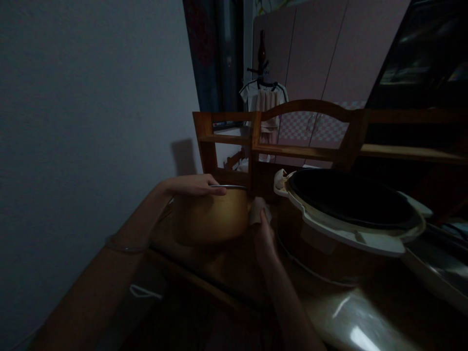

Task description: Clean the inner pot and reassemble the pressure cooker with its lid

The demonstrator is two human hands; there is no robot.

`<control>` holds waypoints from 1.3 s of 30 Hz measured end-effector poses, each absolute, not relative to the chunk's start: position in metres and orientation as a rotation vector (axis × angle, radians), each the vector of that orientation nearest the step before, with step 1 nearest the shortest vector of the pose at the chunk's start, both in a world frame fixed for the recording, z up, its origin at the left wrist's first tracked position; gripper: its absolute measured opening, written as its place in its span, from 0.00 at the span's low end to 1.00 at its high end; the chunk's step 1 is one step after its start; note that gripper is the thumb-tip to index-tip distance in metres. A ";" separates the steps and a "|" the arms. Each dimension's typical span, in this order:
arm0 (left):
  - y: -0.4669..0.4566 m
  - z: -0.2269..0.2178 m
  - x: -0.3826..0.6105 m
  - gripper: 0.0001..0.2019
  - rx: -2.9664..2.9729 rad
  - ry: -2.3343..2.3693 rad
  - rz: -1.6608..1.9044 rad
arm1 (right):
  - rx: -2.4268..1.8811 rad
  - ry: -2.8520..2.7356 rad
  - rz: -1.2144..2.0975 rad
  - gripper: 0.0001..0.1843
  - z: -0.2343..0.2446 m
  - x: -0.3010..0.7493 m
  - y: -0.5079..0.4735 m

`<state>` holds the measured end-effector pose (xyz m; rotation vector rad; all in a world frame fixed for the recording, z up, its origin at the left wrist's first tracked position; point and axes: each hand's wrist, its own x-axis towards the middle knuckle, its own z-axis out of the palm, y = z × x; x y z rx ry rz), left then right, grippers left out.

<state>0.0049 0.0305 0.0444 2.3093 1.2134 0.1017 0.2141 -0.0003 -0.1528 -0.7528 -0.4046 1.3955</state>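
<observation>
A round golden-brown pot with a thin metal rim is tilted slightly over the wooden desk. My left hand grips its rim from the left, with the thumb along the outer wall and the other fingers mostly hidden behind the edge. To the right of the pot, my right hand is closed around a pale folded cloth. A narrow gap shows between the cloth and the pot's side. The inside of the pot is out of sight.
A large cooker with a black inner pot and white rim stands close on the right. A wooden shelf frame runs behind, and a pale wall rises at the left. A glossy surface lies front right.
</observation>
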 end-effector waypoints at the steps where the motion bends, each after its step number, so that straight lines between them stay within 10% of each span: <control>1: 0.029 0.045 0.005 0.28 2.308 1.202 0.090 | -0.753 -0.436 1.384 0.23 -0.144 0.212 0.001; 17: 0.027 0.049 0.012 0.28 2.281 1.191 0.096 | -1.204 -0.905 1.008 0.30 -0.129 0.209 -0.059; 39: 0.025 0.048 0.009 0.29 2.316 1.250 0.109 | -0.944 -0.652 1.343 0.32 -0.170 0.213 -0.059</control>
